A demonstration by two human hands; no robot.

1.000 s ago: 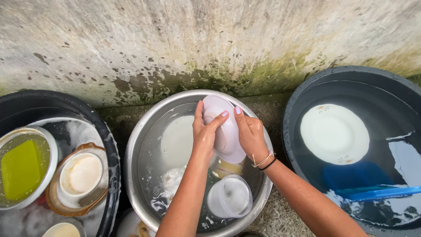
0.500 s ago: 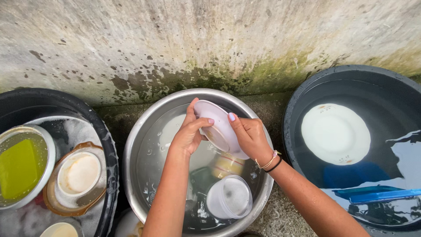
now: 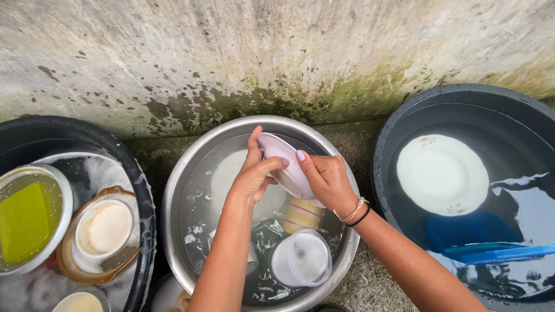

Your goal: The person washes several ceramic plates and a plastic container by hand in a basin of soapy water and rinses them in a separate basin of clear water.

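Note:
Both of my hands hold a small white bowl tilted on edge above the water of a round steel basin. My left hand grips the bowl's near-left rim, thumb up along its edge. On the right side, my right hand clasps the bowl with fingers over its outside. Under the water below lie a white plate, a striped cup and a clear plastic container.
A dark tub on the right holds water, a white plate and a blue lid. A black tub on the left holds suds, a brown-rimmed bowl and a steel bowl with a yellow sponge. A stained concrete wall stands behind.
The bowl has turned from flat-faced toward me to tilted on edge and moved slightly left. My left hand shifted lower-left around its rim. The water ripples.

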